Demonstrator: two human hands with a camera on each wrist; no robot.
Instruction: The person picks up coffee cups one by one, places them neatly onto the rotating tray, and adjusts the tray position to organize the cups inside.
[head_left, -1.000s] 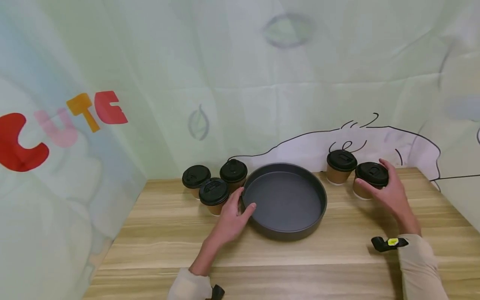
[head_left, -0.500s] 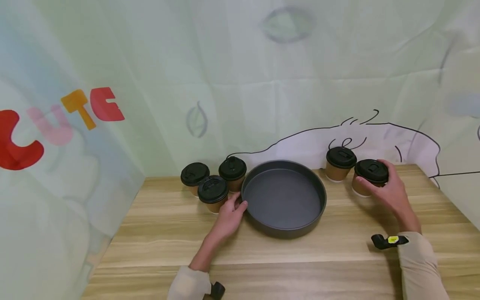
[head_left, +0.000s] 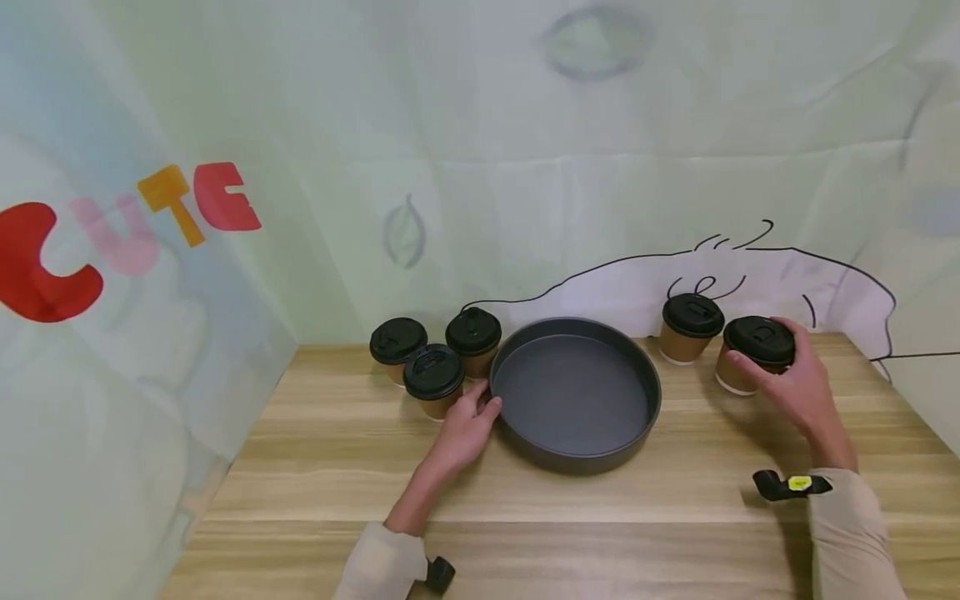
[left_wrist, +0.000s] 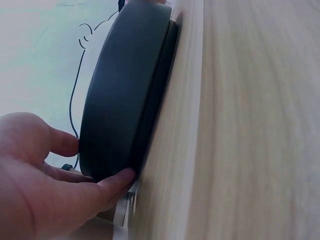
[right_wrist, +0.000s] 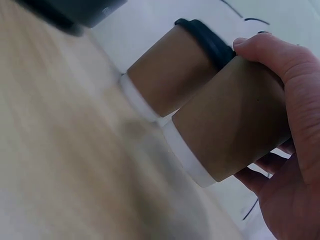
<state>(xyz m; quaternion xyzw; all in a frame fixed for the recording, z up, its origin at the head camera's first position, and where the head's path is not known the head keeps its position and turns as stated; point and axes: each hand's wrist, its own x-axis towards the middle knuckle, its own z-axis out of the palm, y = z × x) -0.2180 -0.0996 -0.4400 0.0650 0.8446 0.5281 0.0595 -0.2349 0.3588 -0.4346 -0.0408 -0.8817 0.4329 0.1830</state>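
A round dark grey pan (head_left: 573, 392) lies on the wooden table. My left hand (head_left: 461, 429) is at its left side, thumb and fingertips touching the outer wall, seen close in the left wrist view as a dark curved side (left_wrist: 120, 95). My right hand (head_left: 802, 387) grips a brown paper cup (right_wrist: 235, 117) with a black lid (head_left: 759, 340), thumb on one side and fingers round the other. Right beside it stands another lidded cup (head_left: 690, 329). Left of the pan is a group of three such cups, the nearest cup (head_left: 435, 382) right by my left fingers.
A printed cloth backdrop (head_left: 480, 208) hangs behind the table (head_left: 585, 525), close behind the cups and pan. On the left, another printed cloth (head_left: 127, 400) borders the table. Each wrist carries a small black device (head_left: 787, 483).
My left thumb has come down from over the pan's rim to its outer side, and the fingers have drawn closer together. The right hand keeps its grip. The head view has shifted slightly.
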